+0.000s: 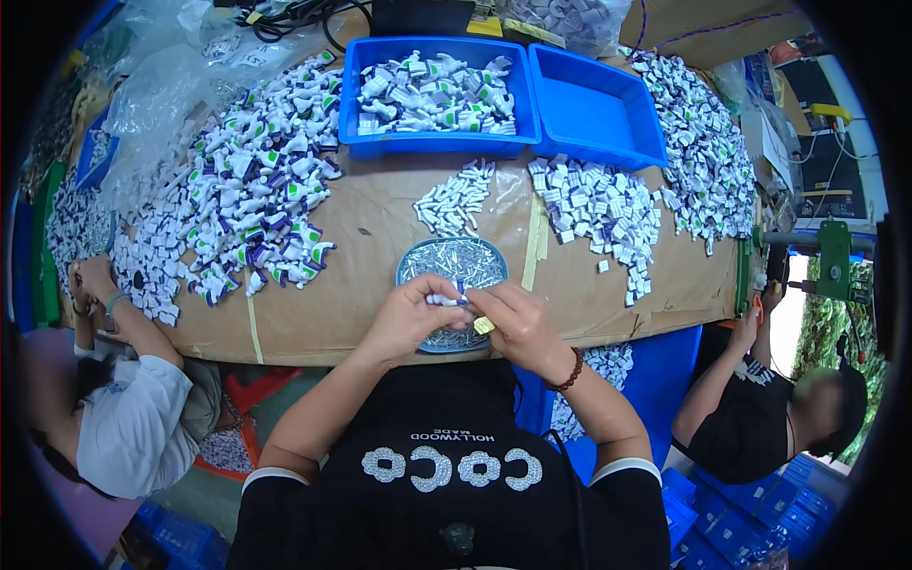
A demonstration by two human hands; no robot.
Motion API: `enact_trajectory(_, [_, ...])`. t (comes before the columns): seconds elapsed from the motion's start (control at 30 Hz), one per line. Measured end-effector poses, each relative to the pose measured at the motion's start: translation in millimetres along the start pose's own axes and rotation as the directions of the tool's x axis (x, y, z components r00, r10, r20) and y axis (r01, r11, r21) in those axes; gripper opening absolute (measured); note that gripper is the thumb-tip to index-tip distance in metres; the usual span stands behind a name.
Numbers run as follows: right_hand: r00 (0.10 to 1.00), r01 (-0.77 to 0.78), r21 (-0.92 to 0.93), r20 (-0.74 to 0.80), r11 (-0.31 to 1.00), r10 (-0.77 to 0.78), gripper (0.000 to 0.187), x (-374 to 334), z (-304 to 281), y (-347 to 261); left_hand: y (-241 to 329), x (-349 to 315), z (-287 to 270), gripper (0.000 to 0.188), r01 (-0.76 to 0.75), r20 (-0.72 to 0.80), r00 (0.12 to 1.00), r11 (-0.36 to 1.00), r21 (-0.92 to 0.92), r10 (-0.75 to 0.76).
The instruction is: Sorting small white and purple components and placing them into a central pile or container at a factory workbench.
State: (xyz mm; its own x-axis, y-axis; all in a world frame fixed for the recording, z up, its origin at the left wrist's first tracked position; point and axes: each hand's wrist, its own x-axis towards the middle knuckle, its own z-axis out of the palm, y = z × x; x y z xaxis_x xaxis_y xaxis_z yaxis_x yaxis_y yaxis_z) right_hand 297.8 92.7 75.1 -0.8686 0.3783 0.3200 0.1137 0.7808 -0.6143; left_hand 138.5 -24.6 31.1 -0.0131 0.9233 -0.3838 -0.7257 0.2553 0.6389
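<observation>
My left hand (414,318) pinches a small white and purple plastic part (445,300) between thumb and fingers. Close beside it, the closed fingertips of my right hand (521,326) meet the part's purple end; what they grip is too small to make out. A yellow piece (484,325) shows at the right hand's curled fingers, and I cannot tell if it is held or wrapped on a finger. Both hands are above a blue-grey tray (403,271) full of small metal pins. Beyond its far rim lies a small heap of slim white plastic pieces (456,198).
Heaps of white, purple and green plastic figure parts (261,180) cover the left; white block-shaped parts (598,209) lie to the right. Behind stand a filled blue bin (437,145) and an empty one (598,100). Co-workers sit at left (133,408) and right (750,408), by a green machine (834,261).
</observation>
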Motion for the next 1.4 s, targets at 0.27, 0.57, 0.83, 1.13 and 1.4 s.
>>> enact_trajectory(0.27, [0.934, -0.315, -0.148, -0.221, 0.938, 0.279, 0.023, -31, -28, 70, 9, -2, -3, 0.020, -0.027, -0.118, 0.993, 1.000, -0.013, 0.025])
enact_trajectory(0.57, [0.892, -0.434, -0.472, -0.109, 0.767, 0.438, 0.017, -47, -46, 137, 8, 1, 4, 0.022, -0.001, -0.111, 0.994, 1.000, -0.011, -0.001])
enact_trajectory(0.83, [0.852, -0.485, -0.408, -0.020, 0.773, 0.524, 0.019, -39, -48, 121, 9, 1, 4, 0.021, 0.035, -0.099, 0.995, 0.999, 0.009, -0.033])
enact_trajectory(1.13, [0.715, -0.486, 0.711, -0.012, 0.509, 0.699, 0.020, -9, -26, 52, 19, 0, 13, 0.025, 0.055, -0.075, 0.995, 0.988, -0.147, -0.066])
enact_trajectory(1.4, [0.716, -0.376, 0.875, 0.065, 0.306, 0.695, 0.023, 11, 11, 2, 18, -1, 12, 0.018, 0.033, -0.047, 0.998, 0.983, -0.180, -0.042])
